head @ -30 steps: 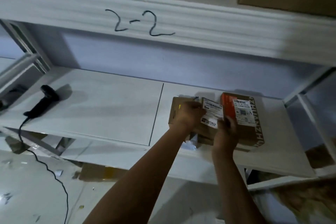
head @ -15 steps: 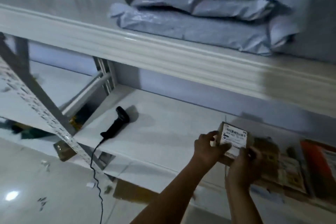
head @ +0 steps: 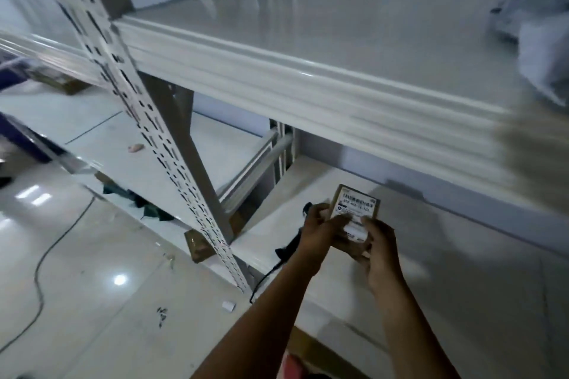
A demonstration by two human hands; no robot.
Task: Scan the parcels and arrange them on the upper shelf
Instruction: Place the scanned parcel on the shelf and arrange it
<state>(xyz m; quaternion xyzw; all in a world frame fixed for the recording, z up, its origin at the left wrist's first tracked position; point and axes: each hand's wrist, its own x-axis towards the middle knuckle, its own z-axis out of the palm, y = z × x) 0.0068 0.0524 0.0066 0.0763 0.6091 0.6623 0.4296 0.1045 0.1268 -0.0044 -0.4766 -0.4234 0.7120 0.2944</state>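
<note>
A small brown cardboard parcel (head: 357, 209) with a white shipping label is held up in front of the lower shelf (head: 446, 271). My left hand (head: 317, 231) grips its left edge, thumb across the label. My right hand (head: 380, 251) holds its lower right corner from below. Just behind my left hand a black corded barcode scanner (head: 291, 248) lies on the lower shelf, mostly hidden. The upper shelf (head: 338, 40) spans the top of the view, its white surface bare on the left and middle.
A perforated white upright post (head: 147, 129) slants across the left. Grey plastic mailer bags (head: 542, 40) lie at the upper shelf's far right. A cable (head: 46, 255) runs over the glossy floor, with scraps of paper and cardboard (head: 198, 244) near the post's foot.
The view has swung left and upward, away from the orange parcel on the right. Both hands have carried the small parcel leftward, above the scanner.
</note>
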